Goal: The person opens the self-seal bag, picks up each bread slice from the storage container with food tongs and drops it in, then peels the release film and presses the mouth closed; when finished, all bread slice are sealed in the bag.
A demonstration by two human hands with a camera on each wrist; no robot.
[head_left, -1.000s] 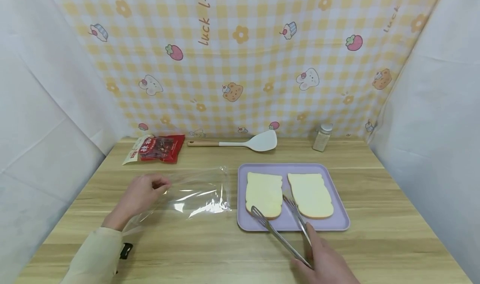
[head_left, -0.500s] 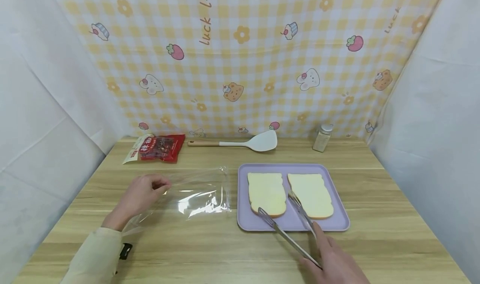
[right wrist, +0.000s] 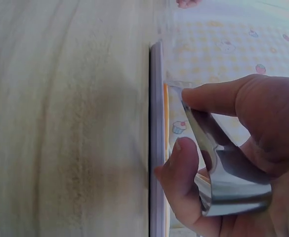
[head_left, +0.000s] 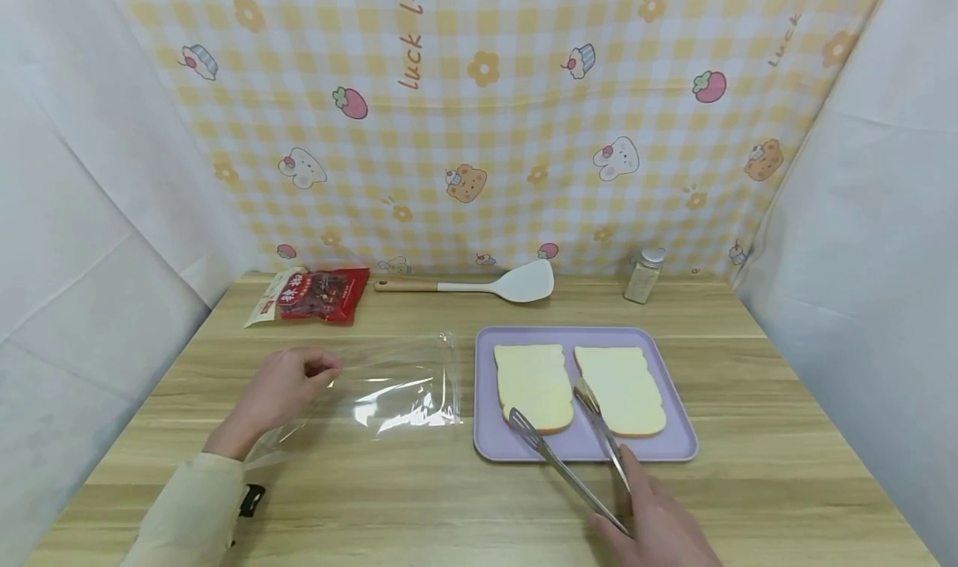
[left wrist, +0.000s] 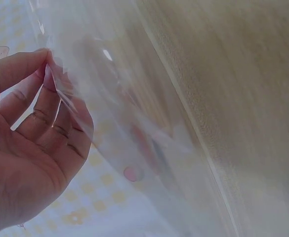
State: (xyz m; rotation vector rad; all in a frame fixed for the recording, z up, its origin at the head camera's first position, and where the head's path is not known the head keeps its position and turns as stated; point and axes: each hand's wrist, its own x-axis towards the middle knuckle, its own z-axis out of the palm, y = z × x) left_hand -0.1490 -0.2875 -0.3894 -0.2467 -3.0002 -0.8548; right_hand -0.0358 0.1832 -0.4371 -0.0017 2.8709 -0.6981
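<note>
My left hand (head_left: 288, 392) pinches the edge of a clear plastic bag (head_left: 397, 392) between thumb and fingertips; the left wrist view shows the transparent film (left wrist: 134, 113) lifted at that edge. A pair of metal tongs (head_left: 572, 480) is gripped in my right hand (head_left: 651, 521), thumb on one arm and fingers on the other. Its arms stand spread, one tip at the lower left corner of the left bread slice (head_left: 533, 384), the other tip between that slice and the right bread slice (head_left: 621, 391). Both slices lie flat on a lilac tray (head_left: 587, 449).
Behind the bag lies a red and cream food packet (head_left: 314, 297). A white spatula (head_left: 524, 283) with a wooden handle rests along the table's back edge. To its right stands a small spice jar (head_left: 644, 276). A checked cloth (head_left: 479, 135) hangs behind.
The tongs shifted right, then slightly back left, with their arms still spread. The left bread slice slid a little to the right on the tray. My left hand and the bag stayed put.
</note>
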